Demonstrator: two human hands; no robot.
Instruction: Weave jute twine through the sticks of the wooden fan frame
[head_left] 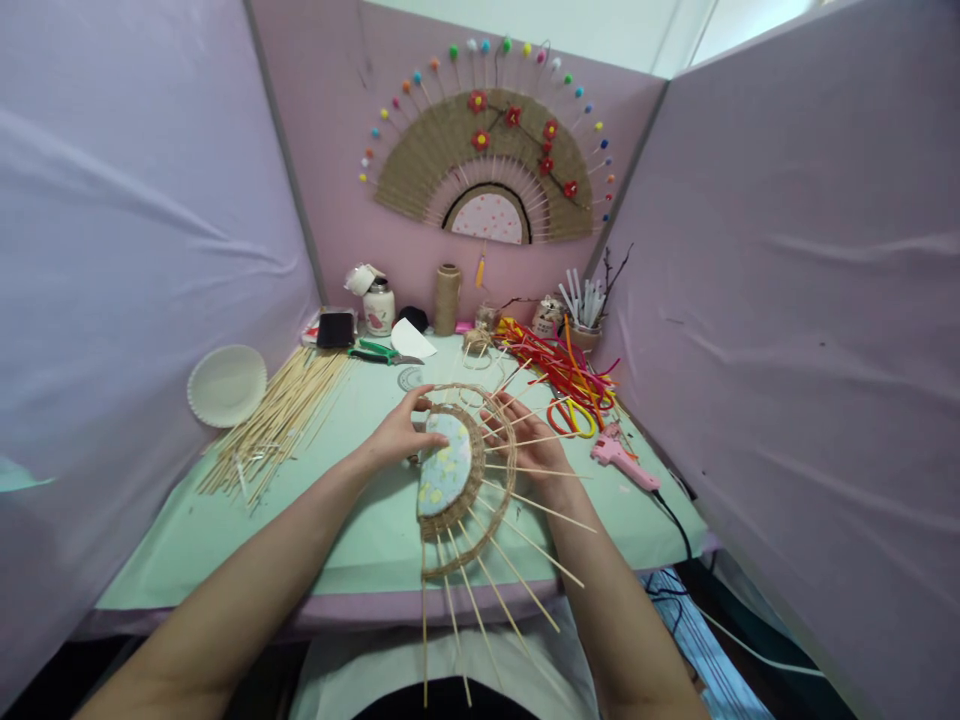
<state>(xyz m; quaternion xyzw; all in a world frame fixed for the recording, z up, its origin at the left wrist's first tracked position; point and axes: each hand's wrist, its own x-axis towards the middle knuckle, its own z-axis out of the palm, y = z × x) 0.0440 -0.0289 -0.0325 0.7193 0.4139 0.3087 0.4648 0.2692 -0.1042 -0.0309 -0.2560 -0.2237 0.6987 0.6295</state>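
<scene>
A half-made fan of thin wooden sticks, with a floral paper half-disc at its core and bands of woven twine, sits upright over the mint-green table. My left hand grips the fan's upper left edge, thumb on the paper core. My right hand is behind the sticks on the right side, fingers curled among them and the twine. The sticks splay out toward me and to the right.
A bundle of bamboo sticks and a paper plate lie at left. Red pipe cleaners, scissors and a pink glue gun lie at right. A twine spool, jar and pliers stand at the back. A finished fan hangs on the wall.
</scene>
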